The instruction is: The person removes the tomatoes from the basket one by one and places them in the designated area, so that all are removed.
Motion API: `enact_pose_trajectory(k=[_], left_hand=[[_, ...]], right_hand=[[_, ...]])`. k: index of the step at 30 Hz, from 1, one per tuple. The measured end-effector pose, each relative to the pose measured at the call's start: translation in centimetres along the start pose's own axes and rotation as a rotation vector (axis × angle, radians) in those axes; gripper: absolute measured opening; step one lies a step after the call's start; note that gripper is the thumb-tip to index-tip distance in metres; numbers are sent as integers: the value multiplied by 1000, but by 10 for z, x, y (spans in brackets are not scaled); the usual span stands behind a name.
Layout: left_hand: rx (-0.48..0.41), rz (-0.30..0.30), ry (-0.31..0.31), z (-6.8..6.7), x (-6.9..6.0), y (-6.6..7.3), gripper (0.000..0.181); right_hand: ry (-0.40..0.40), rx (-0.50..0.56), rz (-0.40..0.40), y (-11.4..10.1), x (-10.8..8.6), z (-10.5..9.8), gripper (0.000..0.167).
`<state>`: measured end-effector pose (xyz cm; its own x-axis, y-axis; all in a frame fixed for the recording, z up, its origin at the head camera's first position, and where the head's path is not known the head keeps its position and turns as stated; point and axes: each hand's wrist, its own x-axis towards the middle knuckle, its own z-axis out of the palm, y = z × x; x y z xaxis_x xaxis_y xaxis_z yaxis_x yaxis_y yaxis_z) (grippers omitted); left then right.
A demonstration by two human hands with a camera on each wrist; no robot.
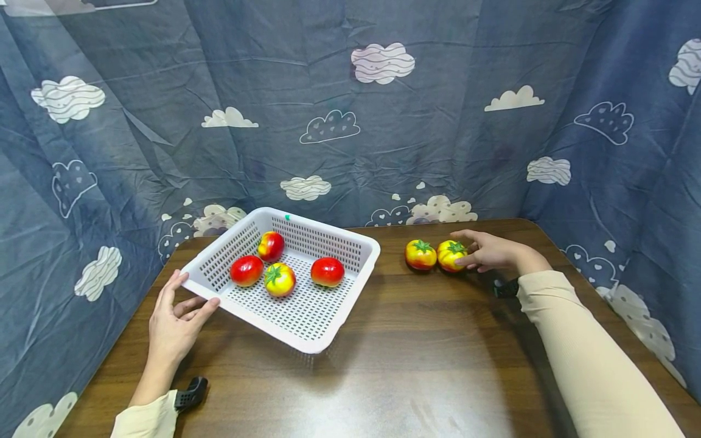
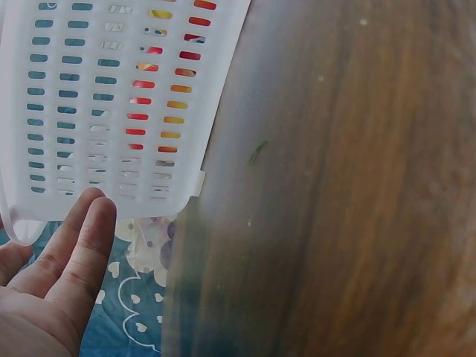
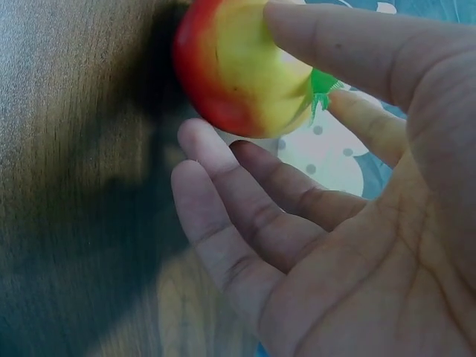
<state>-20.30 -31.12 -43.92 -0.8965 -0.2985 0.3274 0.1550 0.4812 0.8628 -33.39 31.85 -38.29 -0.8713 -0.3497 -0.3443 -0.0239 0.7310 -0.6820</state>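
A white plastic basket (image 1: 350, 292) stands left of centre, its near rim tilted toward me. In it lie several toy tomatoes, among them a red one (image 1: 327, 272) and a yellow one with a green calyx (image 1: 280, 280). My left hand (image 1: 176, 322) holds the basket's near left corner; in the left wrist view two fingers (image 2: 85, 256) extend along its slotted side wall. My right hand (image 1: 490, 252) pinches a yellow-red tomato (image 1: 450, 255) between thumb and forefinger, the other fingers loosely bent below it. A similar tomato (image 1: 420, 255) sits just left of it.
Everything rests on a brown wooden table (image 1: 416, 365). A blue curtain with cloud prints (image 1: 328, 164) hangs behind it and along both sides. Dark straps with cameras (image 1: 191, 393) sit at the wrists.
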Motion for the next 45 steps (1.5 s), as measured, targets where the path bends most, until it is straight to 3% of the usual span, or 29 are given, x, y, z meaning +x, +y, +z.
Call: enact_pose_trajectory(k=[13, 23, 30, 45], left_hand=[[-10, 13, 2, 0, 0, -3, 88], [-19, 34, -6, 0, 3, -4, 90], [-9, 27, -10, 1, 5, -4, 90], [-27, 39, -5, 0, 4, -2, 90]], right_hand=[[8, -21, -1, 1, -4, -4, 81], [140, -109, -71, -6, -8, -11, 71], [215, -173, -142, -32, -11, -17, 67], [182, -150, -237, -111, 3, 1, 63]])
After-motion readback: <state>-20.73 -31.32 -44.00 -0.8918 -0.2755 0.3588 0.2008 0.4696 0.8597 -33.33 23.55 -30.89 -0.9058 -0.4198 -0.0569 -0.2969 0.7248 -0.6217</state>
